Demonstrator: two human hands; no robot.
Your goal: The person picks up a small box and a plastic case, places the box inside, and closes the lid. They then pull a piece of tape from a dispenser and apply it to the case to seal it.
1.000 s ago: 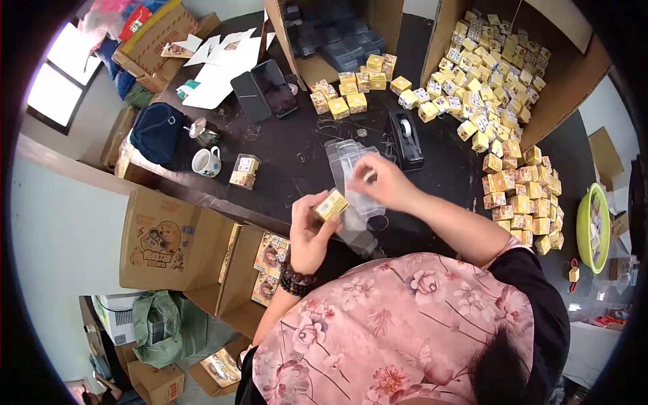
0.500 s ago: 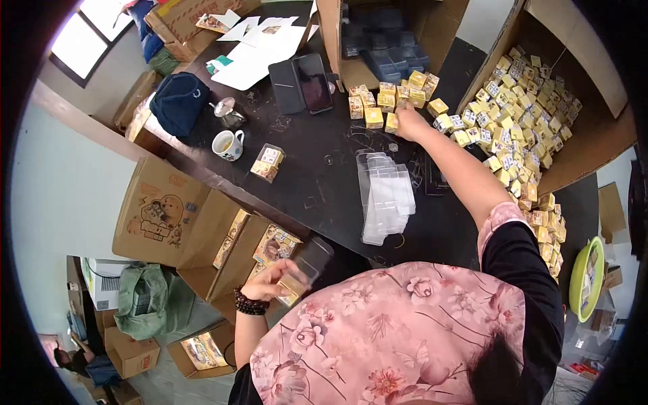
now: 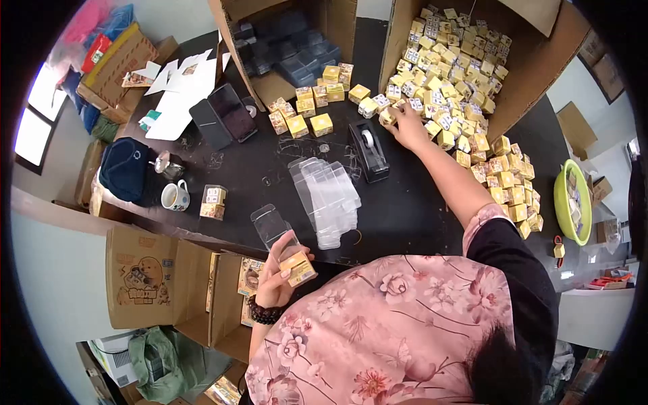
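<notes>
Left hand (image 3: 272, 283), near, curled round clear case (image 3: 269, 225) and yellow box (image 3: 297, 268); light grip should avoid creasing. Right hand (image 3: 410, 129) half-closed at far-right pile (image 3: 472, 96), hold unclear; best pinch squarely.

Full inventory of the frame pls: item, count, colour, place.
table: one, black, centre
small boxes: many, yellow, right carton and table
right carton: one, brown, top right
dark-filled carton: one, brown, top
printed carton: one, brown, lower left
clear sleeves: several, centre
tape dispenser: one, black, centre
phone: one, dark, upper left
papers: several, white, upper left
mug: one, white, left
basin: one, yellow-green, far right
left hand: one, holding yellow box, bottom centre
right hand: one, at the boxes
</notes>
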